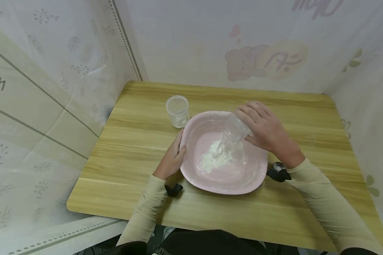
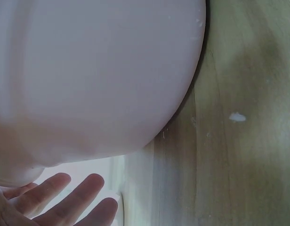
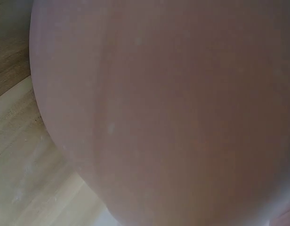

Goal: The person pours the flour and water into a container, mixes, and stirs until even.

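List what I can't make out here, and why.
Head: part of the clear container, behind the right hand.
Head: what lies in the clear jar, too small.
Head: lettering on the black garment, cut by the bottom edge.
Left wrist: most of the left hand, past the lower-left corner.
Right wrist: inside the pink basin, behind its wall.

From my end, I have the left hand [image 1: 170,159] with its thumb set apart from its nearly straight fingers [image 2: 76,202]. My right hand [image 1: 261,126], fingers curled, is farther forward; both forearms [image 1: 325,202] angle inward.
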The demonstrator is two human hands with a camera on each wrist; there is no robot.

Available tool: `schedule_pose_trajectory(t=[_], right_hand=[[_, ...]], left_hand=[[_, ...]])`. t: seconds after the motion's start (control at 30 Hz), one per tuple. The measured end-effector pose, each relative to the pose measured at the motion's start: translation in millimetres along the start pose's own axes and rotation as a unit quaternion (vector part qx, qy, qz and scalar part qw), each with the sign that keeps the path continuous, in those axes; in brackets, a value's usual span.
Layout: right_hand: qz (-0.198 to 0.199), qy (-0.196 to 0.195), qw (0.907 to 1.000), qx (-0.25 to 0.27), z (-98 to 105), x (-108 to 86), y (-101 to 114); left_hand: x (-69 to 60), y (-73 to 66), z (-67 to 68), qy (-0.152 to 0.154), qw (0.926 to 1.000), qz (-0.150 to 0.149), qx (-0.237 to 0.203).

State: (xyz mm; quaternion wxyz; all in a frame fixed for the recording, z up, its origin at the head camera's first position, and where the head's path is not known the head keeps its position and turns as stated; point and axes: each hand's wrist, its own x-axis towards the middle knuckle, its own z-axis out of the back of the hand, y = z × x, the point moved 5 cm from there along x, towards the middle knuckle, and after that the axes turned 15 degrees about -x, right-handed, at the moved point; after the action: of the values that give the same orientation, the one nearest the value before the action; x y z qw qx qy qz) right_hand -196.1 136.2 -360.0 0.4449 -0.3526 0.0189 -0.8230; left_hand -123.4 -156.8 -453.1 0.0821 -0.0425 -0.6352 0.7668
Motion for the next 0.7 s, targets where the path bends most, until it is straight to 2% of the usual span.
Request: schedule_pose_trajectory(t=[0.37,0.53,0.7], right_hand=[[-0.076,0.022,0.9963,-0.035,-5,-9.9,-17],[-0.079,0.039,0.9955,-0.034,-3,-15.6,-22],[-0.066,0.052,0.9961,-0.028,2,-21.2,-21]], left_hand=[[-1.1,2.9,-1.7,0.002,1.0000,0.007,-0.004],[-0.8,3.0,-1.8,0.000,1.0000,0.003,-0.003],[0.5,2.8,-1.1,0.000,1.0000,-0.001,-0.004]])
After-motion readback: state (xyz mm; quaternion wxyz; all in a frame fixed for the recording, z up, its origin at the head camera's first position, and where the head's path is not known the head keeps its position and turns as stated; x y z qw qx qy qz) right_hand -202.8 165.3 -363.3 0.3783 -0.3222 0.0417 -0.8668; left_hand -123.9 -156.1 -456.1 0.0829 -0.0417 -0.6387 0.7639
